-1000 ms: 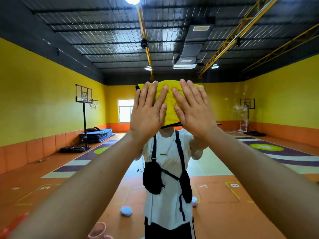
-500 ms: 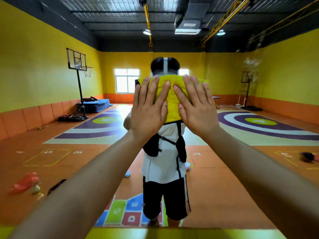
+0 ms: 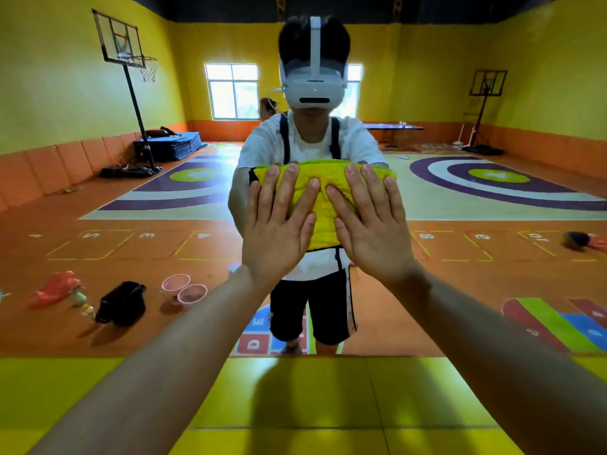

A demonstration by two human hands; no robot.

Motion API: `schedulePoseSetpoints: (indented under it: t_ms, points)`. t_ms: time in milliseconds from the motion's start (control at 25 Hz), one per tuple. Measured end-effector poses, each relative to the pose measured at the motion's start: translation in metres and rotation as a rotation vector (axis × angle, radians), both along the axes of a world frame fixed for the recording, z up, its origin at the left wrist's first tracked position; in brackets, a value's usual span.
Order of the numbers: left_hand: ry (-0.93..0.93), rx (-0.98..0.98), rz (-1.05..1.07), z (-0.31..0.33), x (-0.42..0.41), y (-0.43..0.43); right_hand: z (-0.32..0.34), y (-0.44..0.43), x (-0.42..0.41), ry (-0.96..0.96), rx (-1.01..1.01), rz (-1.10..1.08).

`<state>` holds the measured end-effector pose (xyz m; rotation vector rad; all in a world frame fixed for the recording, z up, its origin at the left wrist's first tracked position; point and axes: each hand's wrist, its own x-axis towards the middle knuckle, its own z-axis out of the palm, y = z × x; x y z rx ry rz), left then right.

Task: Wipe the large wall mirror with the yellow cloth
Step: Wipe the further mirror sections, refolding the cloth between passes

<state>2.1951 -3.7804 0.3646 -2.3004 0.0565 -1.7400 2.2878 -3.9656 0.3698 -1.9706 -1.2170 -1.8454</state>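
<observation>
The large wall mirror fills most of the head view and reflects a gym hall and me wearing a headset. A folded yellow cloth lies flat against the glass at chest height of my reflection. My left hand presses on its left half with fingers spread. My right hand presses on its right half the same way. The two hands sit side by side, thumbs almost touching, and cover much of the cloth's lower part.
Yellow padded panels run below the mirror's bottom edge. In the reflection, two clear bowls, a black bag and a red item lie on the orange floor, and a basketball stand rises at the left.
Both hands slid the cloth down the mirror, from head height of my reflection to chest height. The view tilted down from the ceiling to the floor and the yellow panels.
</observation>
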Motion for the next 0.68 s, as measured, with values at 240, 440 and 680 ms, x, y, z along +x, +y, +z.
schedulePoseSetpoints:
  t_ms: [240,440,680]
  points:
    - [0.076,0.025,0.011,-0.077,-0.004,0.01,-0.081,0.003,-0.008,0.028,0.019,-0.004]
    - [0.079,0.014,0.006,-0.136,-0.006,0.011,-0.133,0.003,-0.006,0.03,-0.022,0.039]
    - [0.08,-0.005,-0.008,-0.21,-0.007,0.008,-0.209,0.003,-0.002,0.055,-0.047,0.082]
